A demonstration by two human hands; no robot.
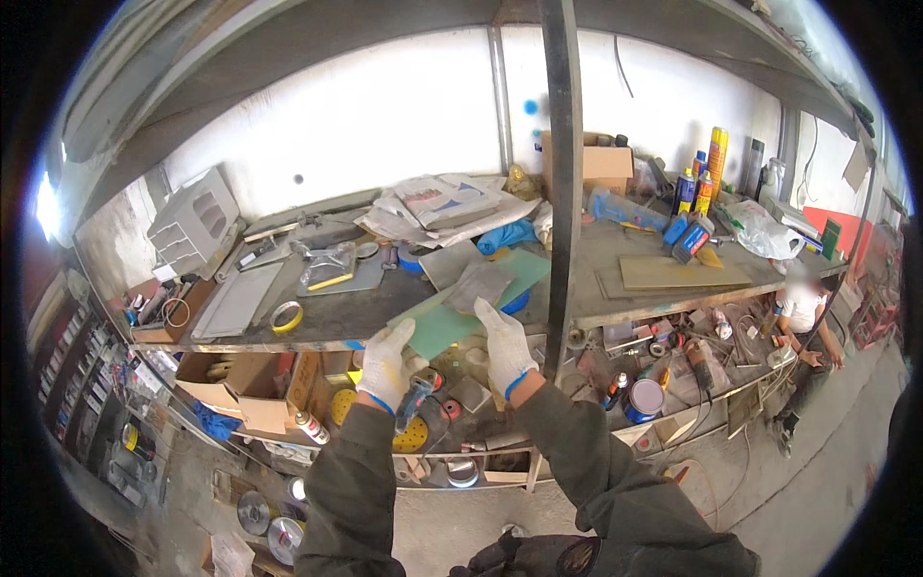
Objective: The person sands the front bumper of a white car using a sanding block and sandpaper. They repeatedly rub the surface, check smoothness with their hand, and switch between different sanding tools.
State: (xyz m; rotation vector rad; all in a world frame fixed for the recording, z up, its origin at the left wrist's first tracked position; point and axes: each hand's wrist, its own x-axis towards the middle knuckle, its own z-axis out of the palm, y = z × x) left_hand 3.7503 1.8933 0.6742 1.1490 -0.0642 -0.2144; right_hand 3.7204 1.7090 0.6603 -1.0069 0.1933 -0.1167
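Both my hands wear white knitted gloves with blue cuffs and are held above the front edge of a cluttered workbench. My left hand [386, 363] grips the near left end of a thin, translucent green sheet [437, 329]. Over the middle of that sheet lies a smaller dark grey sheet [479, 286]. My right hand [506, 348] closes on the near edge of the grey sheet, thumb upward; its other fingers are partly hidden. Just behind sits another flat grey piece [448, 263]. A blue tape roll [516, 302] shows partly beneath the green sheet.
An upright metal post [562, 192] stands right of my hands. A yellow tape roll [286, 316], papers [447, 207] and spray cans [694, 183] rest on the bench. The lower shelf bears a cardboard box [255, 389] and a power tool [699, 363]. A person [803, 313] sits at far right.
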